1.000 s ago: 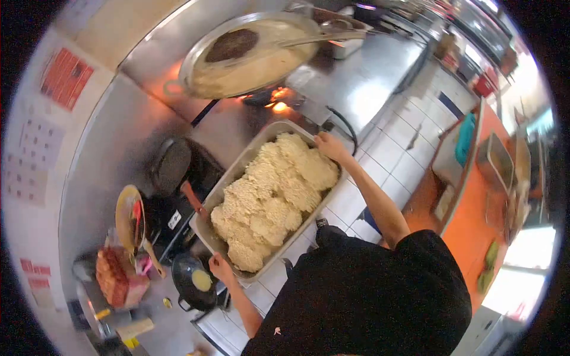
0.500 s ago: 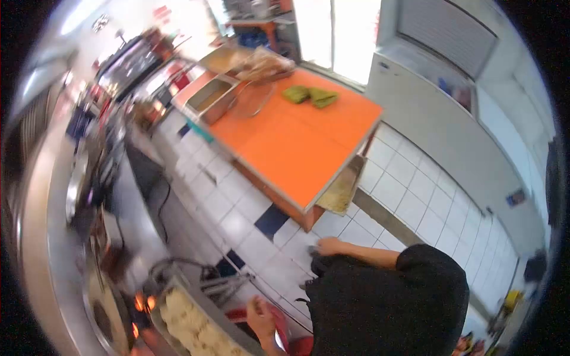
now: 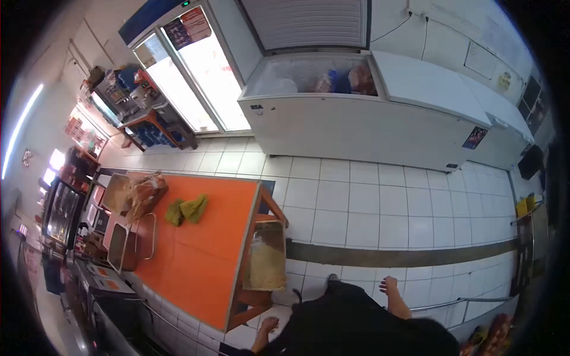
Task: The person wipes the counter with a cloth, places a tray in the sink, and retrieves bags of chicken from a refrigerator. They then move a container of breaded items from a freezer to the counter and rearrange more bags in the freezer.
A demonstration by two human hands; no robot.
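Low in the view, my left hand [image 3: 270, 324] hangs beside the near corner of the orange table [image 3: 208, 255]. It holds nothing that I can see, its fingers loosely curled but not in a fist. My right hand [image 3: 389, 286], out over the tiled floor, is empty with its fingers apart. A yellowish-green cloth [image 3: 193, 209] lies crumpled on the tabletop. Beyond the floor stands a white chest freezer [image 3: 332, 127] with one lid raised; bagged goods [image 3: 358, 80] lie inside.
A metal pan [image 3: 122, 246] and a plastic bag of food [image 3: 145, 193] sit at the table's far end. A tray [image 3: 265, 261] rests beneath the tabletop. Behind stands a glass-door fridge [image 3: 199, 71]. A metal rail [image 3: 433, 306] runs at lower right.
My view has swung right, from the stove side toward the table end and the chest freezer. The stove and the pan of pale dough-like pieces have left view. My right arm now reaches forward.
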